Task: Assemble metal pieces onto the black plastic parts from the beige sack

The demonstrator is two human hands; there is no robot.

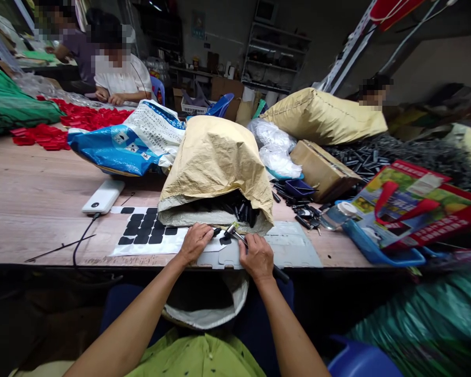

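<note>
My left hand (196, 241) is closed around a small black part (217, 231) held down on a grey metal plate (294, 250) at the table's front edge. My right hand (256, 257) grips a small hammer (232, 232), its metal head next to the black part. A white sheet with several black square pads (145, 230) lies just left of my left hand. Behind both hands a tan paper sack (215, 162) lies open, with black parts spilling from its mouth.
A white power bank (103, 196) with a black cable lies at the left. A blue-white bag (129, 139), red pieces (78, 120), a cardboard box (321, 167), a blue tray with a printed bag (400, 220) and black parts crowd the table. People sit at the far side.
</note>
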